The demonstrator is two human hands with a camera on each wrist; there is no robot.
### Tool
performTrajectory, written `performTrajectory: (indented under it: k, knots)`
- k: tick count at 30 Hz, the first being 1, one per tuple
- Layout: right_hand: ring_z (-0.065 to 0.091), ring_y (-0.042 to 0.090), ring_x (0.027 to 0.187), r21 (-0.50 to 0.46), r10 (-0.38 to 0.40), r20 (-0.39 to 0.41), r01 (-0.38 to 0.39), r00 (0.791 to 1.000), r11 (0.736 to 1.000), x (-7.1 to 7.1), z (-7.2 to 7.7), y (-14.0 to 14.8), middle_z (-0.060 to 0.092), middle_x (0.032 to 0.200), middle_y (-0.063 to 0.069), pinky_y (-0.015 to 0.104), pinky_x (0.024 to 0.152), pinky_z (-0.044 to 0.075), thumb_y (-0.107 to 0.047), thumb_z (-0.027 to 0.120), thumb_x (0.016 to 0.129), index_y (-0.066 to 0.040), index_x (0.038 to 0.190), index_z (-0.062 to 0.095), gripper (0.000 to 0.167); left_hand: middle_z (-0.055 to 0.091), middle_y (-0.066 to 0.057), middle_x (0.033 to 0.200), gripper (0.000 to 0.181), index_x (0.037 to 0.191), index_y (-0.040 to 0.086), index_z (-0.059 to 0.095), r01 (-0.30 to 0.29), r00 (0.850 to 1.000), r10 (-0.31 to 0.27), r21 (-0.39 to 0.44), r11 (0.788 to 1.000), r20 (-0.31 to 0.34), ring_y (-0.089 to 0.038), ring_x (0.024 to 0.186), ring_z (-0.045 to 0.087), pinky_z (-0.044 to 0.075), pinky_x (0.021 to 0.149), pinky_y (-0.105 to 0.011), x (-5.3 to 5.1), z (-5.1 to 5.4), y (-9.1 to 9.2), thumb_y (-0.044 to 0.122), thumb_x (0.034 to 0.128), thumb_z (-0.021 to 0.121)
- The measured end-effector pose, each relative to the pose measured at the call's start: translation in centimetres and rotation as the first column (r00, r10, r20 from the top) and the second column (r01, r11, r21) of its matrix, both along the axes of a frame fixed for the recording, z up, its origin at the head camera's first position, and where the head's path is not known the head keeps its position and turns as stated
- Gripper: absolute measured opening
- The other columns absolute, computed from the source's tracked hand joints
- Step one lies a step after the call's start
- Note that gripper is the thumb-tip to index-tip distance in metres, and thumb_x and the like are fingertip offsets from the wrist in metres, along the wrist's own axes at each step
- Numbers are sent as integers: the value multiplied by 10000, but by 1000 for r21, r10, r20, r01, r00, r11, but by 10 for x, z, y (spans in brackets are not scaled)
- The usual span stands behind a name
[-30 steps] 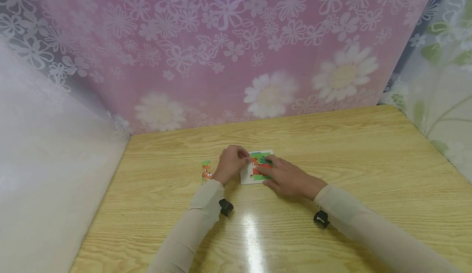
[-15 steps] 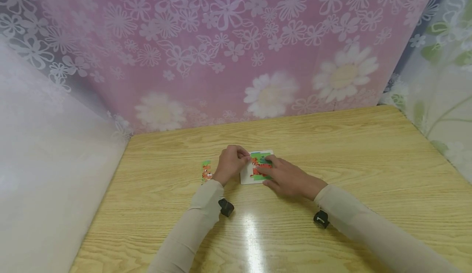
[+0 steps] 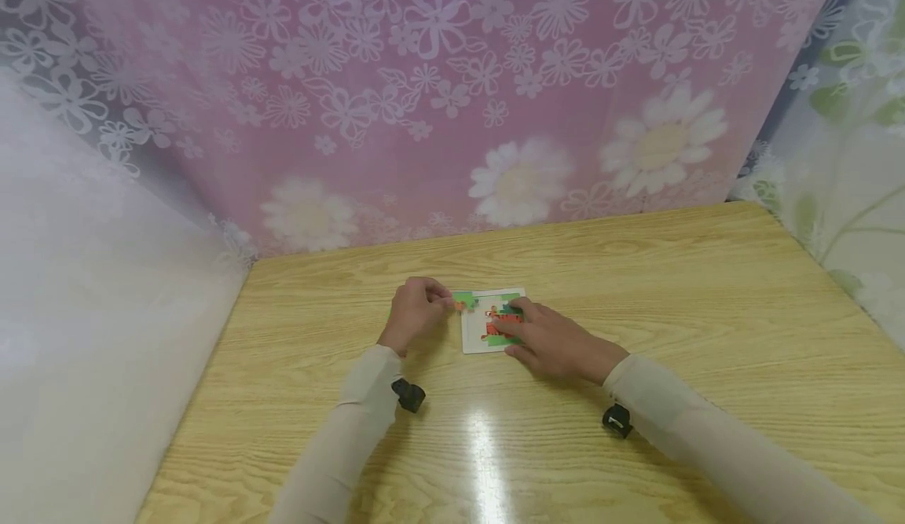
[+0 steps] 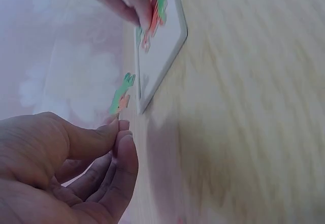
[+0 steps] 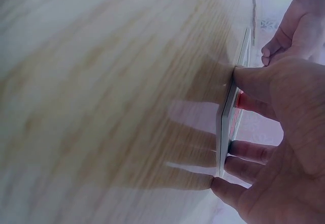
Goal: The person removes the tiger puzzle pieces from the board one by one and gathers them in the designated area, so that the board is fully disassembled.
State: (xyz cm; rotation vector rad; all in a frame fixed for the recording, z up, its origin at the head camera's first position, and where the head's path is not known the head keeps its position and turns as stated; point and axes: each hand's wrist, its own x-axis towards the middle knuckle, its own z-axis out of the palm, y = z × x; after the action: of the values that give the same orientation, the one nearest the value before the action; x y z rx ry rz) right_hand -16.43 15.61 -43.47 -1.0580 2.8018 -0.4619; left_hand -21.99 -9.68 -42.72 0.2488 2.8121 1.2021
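Between thumb and fingertips, my left hand (image 3: 415, 312) pinches a green and orange jigsaw piece (image 3: 464, 301). That piece is at the upper left corner of a white puzzle board (image 3: 473, 334); the left wrist view shows the piece (image 4: 123, 94) raised and apart from the board. My right hand (image 3: 555, 339) rests on the board's right part, fingers spread over red tiger-striped and green pieces (image 3: 492, 327). Its thumb (image 5: 249, 79) touches the board's edge in the right wrist view. Bare white board shows along the left side.
A wood-grain table (image 3: 636, 272) carries everything. A floral pink curtain (image 3: 424, 115) hangs behind it, with pale cloths at both sides. Dark wrist cameras (image 3: 408, 395) hang under the sleeves. A sliver of green shows just behind my left hand.
My left hand has moved left from the board, drawing the green and orange jigsaw piece with it and now covering most of the loose tiger-face piece. The right hand has stayed put.
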Motion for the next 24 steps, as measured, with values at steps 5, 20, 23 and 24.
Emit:
performTrajectory:
  k: [5, 20, 23, 24]
  knots:
    - [504, 453, 1270, -3, -8, 13, 8, 1000, 1000, 1, 0, 1, 411, 1445, 317, 558, 1034, 441, -272, 610, 1034, -66, 1476, 528, 495, 719, -48, 847, 76, 937, 70, 766, -19, 999, 19, -3, 1000, 27, -179, 729, 639, 534, 658, -350, 1, 4, -13, 130, 957, 723]
    - [511, 432, 1262, -16, -15, 21, 16, 1000, 1000, 1, -1, 0, 419, 1444, 301, 543, 1030, 445, -263, 610, 1034, -80, 1473, 535, 482, 719, -92, 827, 100, 939, 49, 763, -69, 995, 70, -17, 997, 65, -223, 673, 642, 510, 585, -333, 9, 5, -49, 139, 958, 723]
    - [518, 436, 1251, -11, -15, 14, 15, 1000, 1000, 1, 0, 0, 422, 1437, 304, 544, 1022, 451, -267, 616, 1030, -77, 1470, 538, 486, 720, -96, 830, 104, 938, 45, 765, -69, 995, 70, -26, 997, 73, -227, 683, 646, 519, 604, -352, 11, 8, -53, 136, 959, 720]
    - [518, 440, 1252, -9, -14, 12, 14, 1000, 1000, 1, 0, 0, 422, 1437, 306, 546, 1022, 451, -269, 617, 1029, -75, 1471, 537, 489, 718, -92, 831, 103, 936, 46, 766, -69, 995, 71, -33, 997, 72, -221, 687, 642, 519, 615, -352, 12, 8, -54, 137, 957, 723]
